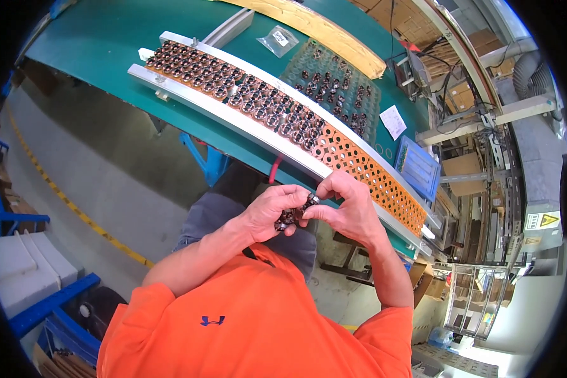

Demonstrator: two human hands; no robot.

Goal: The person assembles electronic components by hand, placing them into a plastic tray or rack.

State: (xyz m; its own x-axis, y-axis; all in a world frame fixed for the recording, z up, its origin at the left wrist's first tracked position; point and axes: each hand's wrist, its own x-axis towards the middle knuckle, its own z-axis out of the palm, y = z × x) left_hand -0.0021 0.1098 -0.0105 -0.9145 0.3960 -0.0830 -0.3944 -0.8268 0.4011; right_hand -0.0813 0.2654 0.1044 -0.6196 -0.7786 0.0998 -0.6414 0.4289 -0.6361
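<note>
My left hand is closed around several small dark shiny metal parts, held in front of my body. My right hand pinches at one shiny part beside the left fingers, and the two hands nearly touch. Just beyond them runs a long aluminium-railed rack with an orange perforated board. Rows of round dark coppery parts fill its left and middle stretch. Toward the right end the board's holes show bare. Exactly what kind of parts these are I cannot tell.
Behind the rack, a clear moulded tray carries scattered dark parts. Nearby on the green table lie a plastic bag, a paper slip, a blue bin and a long yellowish strip. Shelving stands right.
</note>
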